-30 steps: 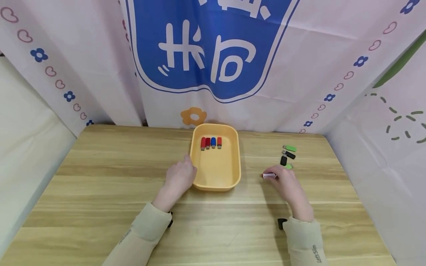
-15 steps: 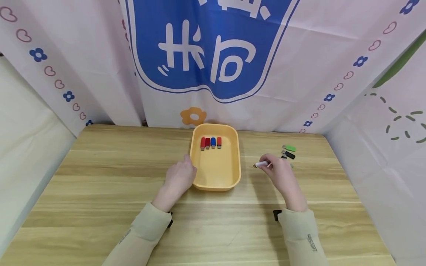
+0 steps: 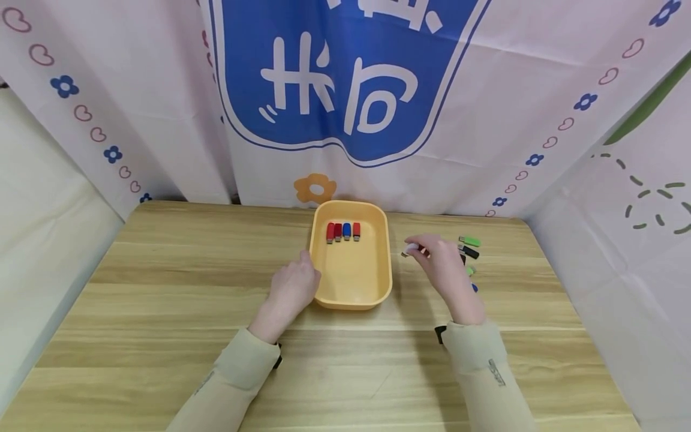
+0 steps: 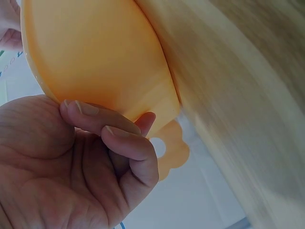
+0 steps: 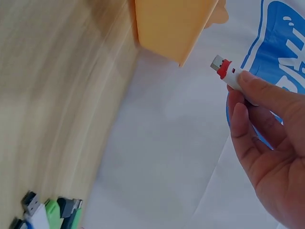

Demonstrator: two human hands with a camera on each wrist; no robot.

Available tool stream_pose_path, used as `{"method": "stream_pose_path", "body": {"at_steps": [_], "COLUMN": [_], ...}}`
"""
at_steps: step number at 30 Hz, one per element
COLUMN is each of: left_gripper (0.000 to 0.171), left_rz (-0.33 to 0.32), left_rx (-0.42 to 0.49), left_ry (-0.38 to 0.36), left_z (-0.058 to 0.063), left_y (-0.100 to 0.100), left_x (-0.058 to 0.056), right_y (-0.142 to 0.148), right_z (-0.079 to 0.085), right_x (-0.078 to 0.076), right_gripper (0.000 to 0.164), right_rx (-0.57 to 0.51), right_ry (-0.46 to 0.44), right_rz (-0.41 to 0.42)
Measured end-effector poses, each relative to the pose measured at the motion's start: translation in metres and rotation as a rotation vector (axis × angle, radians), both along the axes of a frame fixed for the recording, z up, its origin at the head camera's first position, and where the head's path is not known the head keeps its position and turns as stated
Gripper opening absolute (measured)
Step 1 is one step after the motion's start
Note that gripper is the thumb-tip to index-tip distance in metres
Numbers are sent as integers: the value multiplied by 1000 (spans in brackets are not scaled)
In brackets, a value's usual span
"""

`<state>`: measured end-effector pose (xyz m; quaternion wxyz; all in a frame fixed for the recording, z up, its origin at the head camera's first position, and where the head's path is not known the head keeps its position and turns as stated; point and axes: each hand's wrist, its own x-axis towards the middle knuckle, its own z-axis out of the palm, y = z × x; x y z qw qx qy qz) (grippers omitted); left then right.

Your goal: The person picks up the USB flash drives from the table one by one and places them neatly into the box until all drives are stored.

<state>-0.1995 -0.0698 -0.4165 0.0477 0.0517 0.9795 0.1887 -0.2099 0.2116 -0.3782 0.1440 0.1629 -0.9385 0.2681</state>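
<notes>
Yellow tray (image 3: pixel 353 305), its left wall held by the left hand (image 3: pixel 294 281), fingers curled; just right of it, the right hand (image 3: pixel 445 270) pinches a white-and-red USB stick (image 5: pixel 232 74). Lifting its metal plug (image 5: pixel 218 63) clear of the tray should serve well. Loose sticks (image 3: pixel 469 241) lie farther right; a row of four sticks (image 3: pixel 346 231) fills the tray's far end.

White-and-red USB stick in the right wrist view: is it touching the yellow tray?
No, the USB stick pinched in the right hand shows a clear gap from the tray.
</notes>
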Motion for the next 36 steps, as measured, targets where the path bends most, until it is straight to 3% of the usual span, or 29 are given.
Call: {"method": "stream_pose_path", "body": {"at_steps": [8, 18, 36], "left_gripper": [31, 32, 38], "left_rz": [3, 14, 16], "left_rx": [-4, -14, -24], "left_ry": [-15, -46, -74], "left_z": [1, 1, 3], "left_y": [1, 2, 1], "left_x": [-1, -1, -1], "right_y": [-18, -36, -59], "right_z": [6, 3, -8], "right_x": [-18, -35, -61], "right_gripper": [21, 20, 13], "right_rx": [59, 119, 228], "right_ry": [-13, -119, -138], "right_rz": [36, 49, 157]}}
